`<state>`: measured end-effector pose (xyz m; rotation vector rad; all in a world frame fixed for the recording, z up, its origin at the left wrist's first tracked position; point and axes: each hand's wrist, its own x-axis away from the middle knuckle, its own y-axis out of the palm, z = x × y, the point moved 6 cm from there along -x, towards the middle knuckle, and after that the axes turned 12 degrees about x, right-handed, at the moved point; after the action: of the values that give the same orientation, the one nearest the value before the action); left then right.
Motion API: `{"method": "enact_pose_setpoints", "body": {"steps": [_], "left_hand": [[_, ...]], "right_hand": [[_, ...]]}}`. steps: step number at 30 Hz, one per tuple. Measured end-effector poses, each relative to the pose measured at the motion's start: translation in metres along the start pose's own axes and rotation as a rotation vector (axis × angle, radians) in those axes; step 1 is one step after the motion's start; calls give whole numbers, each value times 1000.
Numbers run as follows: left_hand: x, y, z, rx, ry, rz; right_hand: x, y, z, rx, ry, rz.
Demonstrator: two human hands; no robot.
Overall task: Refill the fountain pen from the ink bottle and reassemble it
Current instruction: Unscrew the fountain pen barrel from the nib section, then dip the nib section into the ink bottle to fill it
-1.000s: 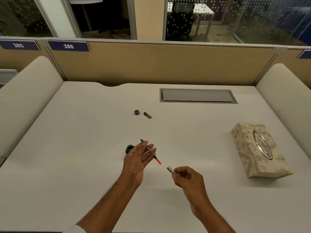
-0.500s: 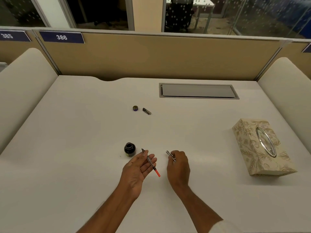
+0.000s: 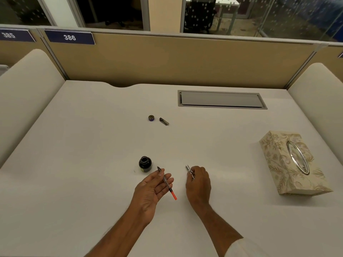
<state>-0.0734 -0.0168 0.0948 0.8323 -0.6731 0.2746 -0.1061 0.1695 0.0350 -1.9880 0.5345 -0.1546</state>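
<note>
My left hand [image 3: 151, 190] holds the pen's inner section [image 3: 167, 183], palm up: nib pointing toward the ink bottle, orange converter end sticking out toward me. The open dark ink bottle [image 3: 145, 164] stands on the desk just left of the nib, a little apart from it. My right hand [image 3: 198, 184] rests low on the desk, fingers closed around the silver pen barrel [image 3: 189, 170], whose threaded end pokes out to the upper left. Farther back lie the bottle's round lid [image 3: 151, 118] and the dark pen cap [image 3: 164, 121].
A patterned tissue box [image 3: 289, 164] sits on the white desk at the right. A grey cable flap [image 3: 221, 99] is set into the desk at the back. Tan partitions [image 3: 185, 62] close off the desk at the back; padded side panels flank it.
My right hand has moved forward and down onto the desk with the barrel. My left hand has drawn back slightly, uncovering the ink bottle. The view has tilted a little.
</note>
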Motion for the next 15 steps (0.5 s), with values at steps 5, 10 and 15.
{"method": "enact_pose_setpoints", "body": {"steps": [5,10,15], "left_hand": [[0,-1,-1,4,-6,9],[1,-2,-1,9,-10,16],[1,-2,-2,4,-9,19]], "right_hand": [[-1,1,2,-18,-7,-23],[0,0,2,-27,-12,-41],[1,-3,5,-10,-4,-60]]}}
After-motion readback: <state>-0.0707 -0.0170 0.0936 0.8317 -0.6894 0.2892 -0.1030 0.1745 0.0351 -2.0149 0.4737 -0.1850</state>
